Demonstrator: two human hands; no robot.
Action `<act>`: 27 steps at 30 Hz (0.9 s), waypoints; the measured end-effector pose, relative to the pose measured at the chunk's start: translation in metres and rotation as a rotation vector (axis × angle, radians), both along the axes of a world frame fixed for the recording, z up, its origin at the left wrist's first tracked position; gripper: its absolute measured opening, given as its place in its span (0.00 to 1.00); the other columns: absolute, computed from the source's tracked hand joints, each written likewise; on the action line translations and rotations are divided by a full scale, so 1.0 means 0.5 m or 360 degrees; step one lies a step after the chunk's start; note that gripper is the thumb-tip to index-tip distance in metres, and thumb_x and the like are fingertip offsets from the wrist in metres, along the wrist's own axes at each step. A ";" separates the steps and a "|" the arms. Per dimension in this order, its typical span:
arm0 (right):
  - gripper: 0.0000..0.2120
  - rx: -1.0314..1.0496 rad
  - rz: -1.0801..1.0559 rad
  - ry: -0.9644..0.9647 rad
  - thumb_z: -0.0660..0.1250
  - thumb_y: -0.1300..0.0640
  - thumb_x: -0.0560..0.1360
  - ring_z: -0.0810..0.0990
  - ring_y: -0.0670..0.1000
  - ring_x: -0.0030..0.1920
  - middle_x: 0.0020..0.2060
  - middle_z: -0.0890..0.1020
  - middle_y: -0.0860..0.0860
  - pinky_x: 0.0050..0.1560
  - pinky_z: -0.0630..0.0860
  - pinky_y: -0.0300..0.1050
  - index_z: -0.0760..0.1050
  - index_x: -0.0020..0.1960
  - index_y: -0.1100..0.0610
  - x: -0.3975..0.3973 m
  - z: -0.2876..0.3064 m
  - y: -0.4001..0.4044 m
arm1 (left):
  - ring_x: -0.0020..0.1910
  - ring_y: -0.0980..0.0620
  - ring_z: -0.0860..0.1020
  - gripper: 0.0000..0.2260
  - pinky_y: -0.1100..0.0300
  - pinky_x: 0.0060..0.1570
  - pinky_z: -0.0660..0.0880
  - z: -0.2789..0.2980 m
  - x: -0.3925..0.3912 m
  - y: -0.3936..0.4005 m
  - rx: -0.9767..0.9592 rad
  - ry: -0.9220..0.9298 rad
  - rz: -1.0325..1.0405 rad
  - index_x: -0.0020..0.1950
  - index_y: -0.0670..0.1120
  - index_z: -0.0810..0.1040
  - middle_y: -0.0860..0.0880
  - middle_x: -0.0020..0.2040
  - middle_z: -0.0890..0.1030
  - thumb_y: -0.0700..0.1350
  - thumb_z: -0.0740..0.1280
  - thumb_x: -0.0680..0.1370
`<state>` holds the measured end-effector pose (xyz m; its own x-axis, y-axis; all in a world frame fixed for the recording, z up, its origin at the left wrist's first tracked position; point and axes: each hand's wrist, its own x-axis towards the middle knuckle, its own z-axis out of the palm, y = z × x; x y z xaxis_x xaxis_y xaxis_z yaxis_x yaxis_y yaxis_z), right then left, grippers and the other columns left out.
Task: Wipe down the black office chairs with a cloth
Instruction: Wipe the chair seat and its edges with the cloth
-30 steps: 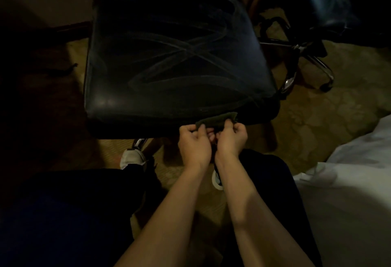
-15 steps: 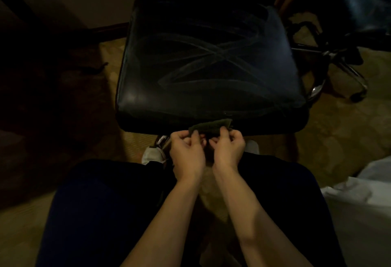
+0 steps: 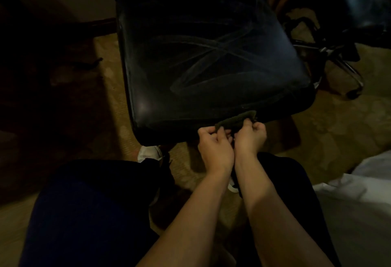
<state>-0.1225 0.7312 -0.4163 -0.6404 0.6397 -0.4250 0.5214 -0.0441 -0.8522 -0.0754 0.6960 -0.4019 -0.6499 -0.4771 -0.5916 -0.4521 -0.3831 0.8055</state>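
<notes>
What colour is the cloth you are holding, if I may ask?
Dark olive green cloth, seen in the head view.

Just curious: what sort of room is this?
Probably a hotel room or small office: patterned carpet, black office chair, a second wheeled chair base, and what looks like white bedding.

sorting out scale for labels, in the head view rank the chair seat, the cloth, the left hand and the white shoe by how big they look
1. chair seat, by far the largest
2. left hand, though it is nearer the camera
3. cloth and white shoe: both partly hidden and look alike in size, so I won't rank them
</notes>
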 end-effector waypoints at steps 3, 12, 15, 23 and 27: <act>0.05 0.0053 0.0154 0.0000 0.61 0.55 0.81 0.79 0.50 0.39 0.46 0.81 0.56 0.28 0.71 0.34 0.73 0.52 0.56 0.036 0.001 -0.046 | 0.44 0.57 0.83 0.03 0.66 0.41 0.80 0.002 0.033 -0.041 -0.0070 -0.0016 0.0158 0.54 0.50 0.70 0.50 0.45 0.84 0.43 0.63 0.82; 0.05 -0.0059 0.0642 -0.0030 0.65 0.53 0.79 0.82 0.51 0.45 0.45 0.81 0.51 0.51 0.81 0.56 0.74 0.44 0.51 0.142 -0.010 -0.215 | 0.46 0.54 0.82 0.08 0.52 0.49 0.82 -0.026 0.114 -0.222 -0.0493 -0.0056 0.0556 0.48 0.55 0.70 0.48 0.50 0.82 0.43 0.65 0.81; 0.05 -0.0107 0.0588 -0.0036 0.64 0.54 0.80 0.82 0.51 0.44 0.43 0.81 0.51 0.49 0.81 0.54 0.74 0.46 0.53 0.130 -0.007 -0.212 | 0.62 0.50 0.72 0.05 0.58 0.61 0.74 -0.030 0.104 -0.244 -0.0878 -0.0188 0.0442 0.49 0.50 0.75 0.49 0.63 0.70 0.45 0.70 0.78; 0.05 -0.0094 0.0520 -0.0022 0.65 0.54 0.80 0.81 0.49 0.40 0.41 0.80 0.52 0.44 0.80 0.49 0.75 0.47 0.55 0.117 -0.009 -0.181 | 0.70 0.51 0.68 0.05 0.60 0.65 0.71 -0.043 0.100 -0.229 -0.1114 -0.0034 0.0288 0.46 0.47 0.75 0.49 0.70 0.69 0.42 0.71 0.77; 0.05 -0.0033 0.0374 -0.0002 0.65 0.53 0.79 0.81 0.51 0.45 0.46 0.81 0.52 0.41 0.77 0.44 0.73 0.45 0.51 0.113 -0.005 -0.150 | 0.73 0.48 0.66 0.07 0.54 0.69 0.66 -0.032 0.117 -0.173 -0.1085 -0.0033 0.0259 0.44 0.50 0.73 0.46 0.71 0.69 0.42 0.71 0.77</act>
